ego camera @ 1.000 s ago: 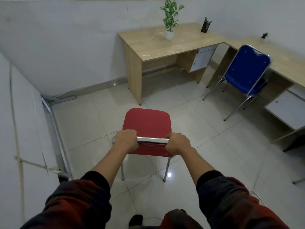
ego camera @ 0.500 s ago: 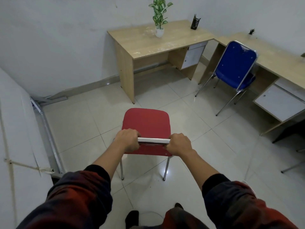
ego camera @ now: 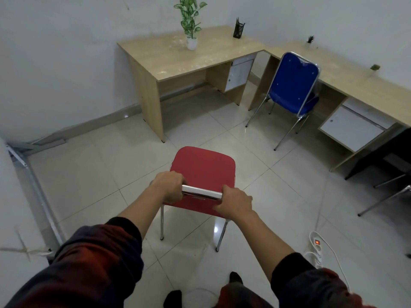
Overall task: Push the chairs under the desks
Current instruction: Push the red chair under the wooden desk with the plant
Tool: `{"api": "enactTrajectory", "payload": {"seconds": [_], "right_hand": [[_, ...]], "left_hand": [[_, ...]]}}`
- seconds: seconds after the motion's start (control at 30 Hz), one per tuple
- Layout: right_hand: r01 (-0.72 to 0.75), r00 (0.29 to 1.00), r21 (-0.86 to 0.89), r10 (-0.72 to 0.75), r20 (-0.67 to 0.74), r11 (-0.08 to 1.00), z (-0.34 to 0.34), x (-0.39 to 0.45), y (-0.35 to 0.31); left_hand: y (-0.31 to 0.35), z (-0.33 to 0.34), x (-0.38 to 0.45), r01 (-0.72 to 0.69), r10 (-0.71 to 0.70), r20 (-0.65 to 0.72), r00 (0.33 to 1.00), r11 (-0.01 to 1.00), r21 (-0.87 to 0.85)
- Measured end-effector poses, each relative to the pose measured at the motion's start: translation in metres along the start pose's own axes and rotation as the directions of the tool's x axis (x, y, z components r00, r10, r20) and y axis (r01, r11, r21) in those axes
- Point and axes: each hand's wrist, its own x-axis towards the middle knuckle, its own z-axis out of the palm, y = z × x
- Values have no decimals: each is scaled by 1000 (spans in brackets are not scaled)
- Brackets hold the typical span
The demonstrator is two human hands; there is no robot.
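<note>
A red chair (ego camera: 203, 167) with metal legs stands on the tiled floor right in front of me. My left hand (ego camera: 169, 185) and my right hand (ego camera: 234, 202) both grip the chrome top bar of its backrest. Ahead stands a wooden desk (ego camera: 169, 61) against the wall, its knee space open and facing me. A blue chair (ego camera: 293, 83) stands at the second wooden desk (ego camera: 347, 74) on the right, seat partly under the desktop.
A potted plant (ego camera: 191, 25) and a black pen holder (ego camera: 238, 31) stand on the far desk. A white power strip (ego camera: 317, 243) with its cord lies on the floor at right. A metal frame (ego camera: 33, 187) runs along the left wall. Dark chair legs (ego camera: 387, 196) show at far right.
The red chair and I have moved closer to the far desk. The view has swung right, bringing the power strip into sight. Both hands keep their grip on the backrest bar.
</note>
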Motion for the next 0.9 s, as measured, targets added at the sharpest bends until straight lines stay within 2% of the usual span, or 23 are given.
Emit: {"api": "enactTrajectory", "payload": {"seconds": [0.13,0.37,0.63,0.9], "right_hand": [[34,997,37,-31,-70,999,-5,15,4],[-13,1000,-16,13,-20,1000,-35,48,45],[9,1000,-13,-9,-11,1000,-64,79,79],[86,990,-21,-88,-109,996,-92,118,87]], "left_hand": [[-2,-4,14,-11,11,-28,1000,1000,-3],[31,-3,41,-9,6,-129,992,1000,-26],[57,-12,79,-29,22,-180,983,999,-39],[56,-44,115,-14,12,-241,970,1000,-6]]}}
